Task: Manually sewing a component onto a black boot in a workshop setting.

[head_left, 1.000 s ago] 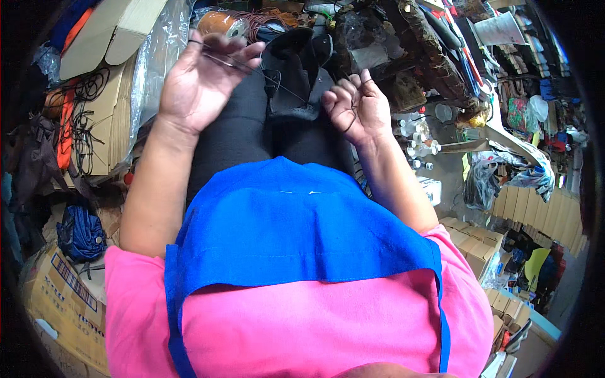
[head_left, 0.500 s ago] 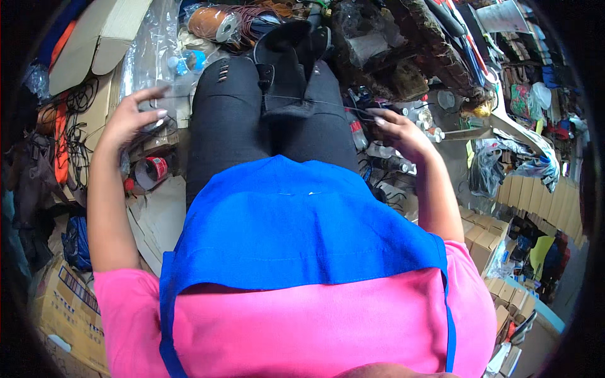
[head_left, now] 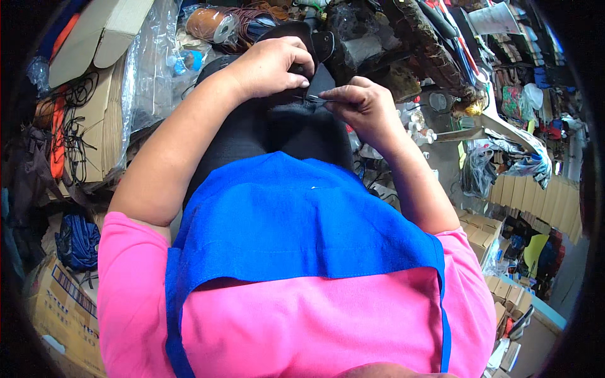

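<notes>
A black shoe [head_left: 296,28] with a strap and small metal fittings is held between my knees on my black trousers [head_left: 239,142]. My left hand [head_left: 274,63] lies over the shoe, its fingers curled onto it and hiding much of it. Close by on the right, my right hand [head_left: 368,107] has thumb and forefinger pinched together at the shoe's near edge. Something thin and greyish [head_left: 313,98] shows at those fingertips, too small to name.
Left of my legs lie clear plastic sheeting [head_left: 154,69], cardboard [head_left: 107,120] and dark cords [head_left: 79,135]. Beyond the shoe sits an orange-brown spool of thread [head_left: 211,24]. Small bottles [head_left: 419,126] and a grey plastic bag [head_left: 479,170] are to the right.
Both hands have come in from out beside my knees, where a dark thread stretched across the shoe. The left now rests on the shoe; the right pinches at its edge.
</notes>
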Motion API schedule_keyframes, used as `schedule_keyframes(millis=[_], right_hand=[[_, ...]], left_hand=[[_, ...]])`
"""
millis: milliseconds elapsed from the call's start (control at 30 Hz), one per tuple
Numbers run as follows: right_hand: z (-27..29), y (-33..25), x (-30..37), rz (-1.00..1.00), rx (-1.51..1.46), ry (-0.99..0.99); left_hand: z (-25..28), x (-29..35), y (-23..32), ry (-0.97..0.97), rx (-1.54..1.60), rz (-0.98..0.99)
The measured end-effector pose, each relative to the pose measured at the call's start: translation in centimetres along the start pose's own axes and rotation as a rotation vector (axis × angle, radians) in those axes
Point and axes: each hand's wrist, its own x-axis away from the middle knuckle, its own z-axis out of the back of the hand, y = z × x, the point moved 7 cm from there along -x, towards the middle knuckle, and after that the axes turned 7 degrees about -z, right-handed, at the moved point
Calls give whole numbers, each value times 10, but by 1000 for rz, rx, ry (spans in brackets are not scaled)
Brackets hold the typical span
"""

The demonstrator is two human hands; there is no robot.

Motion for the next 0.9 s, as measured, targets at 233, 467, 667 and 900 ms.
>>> schedule_keyframes(millis=[233,467,667,900], right_hand=[[-4,-4,-4,-7,135,-24],[-12,-16,-4,73,272,13],[-16,-3,2,97,191,97],[-15,3,-13,48,75,-56]], left_hand=[[-7,-7,-13,-87,118,-5],[-13,-7,-18,-178,263,21],[-13,-8,-18,-206,274,37],[-15,-5,-18,-193,250,22]])
